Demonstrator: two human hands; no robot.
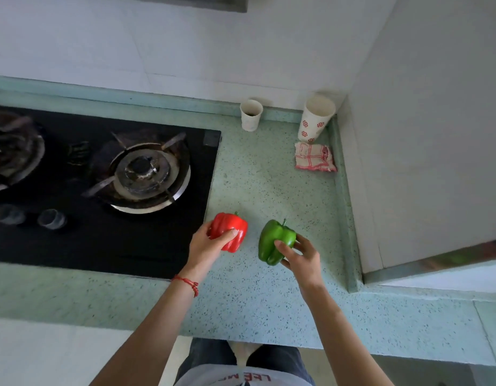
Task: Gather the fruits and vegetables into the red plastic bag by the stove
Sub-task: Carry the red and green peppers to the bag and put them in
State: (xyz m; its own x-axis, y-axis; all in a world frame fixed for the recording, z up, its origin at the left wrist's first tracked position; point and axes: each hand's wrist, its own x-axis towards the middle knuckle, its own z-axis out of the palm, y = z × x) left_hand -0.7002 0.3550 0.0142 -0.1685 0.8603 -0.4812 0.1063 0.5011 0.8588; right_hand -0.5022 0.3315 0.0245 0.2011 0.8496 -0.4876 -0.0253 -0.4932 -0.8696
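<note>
My left hand (206, 247) grips a red bell pepper (232, 228) just right of the stove's front corner, thumb over its front. My right hand (301, 256) grips a green bell pepper (271, 240) beside it, stem pointing away from me. Both peppers are over the green speckled counter (269, 302); whether they touch it cannot be told. No red plastic bag is in view.
A black gas stove (74, 240) with two burners fills the left. At the back of the counter stand a small paper cup (251, 115) and a taller patterned cup (315, 118), with a red-checked cloth (313, 157) in front. A wall closes off the right side.
</note>
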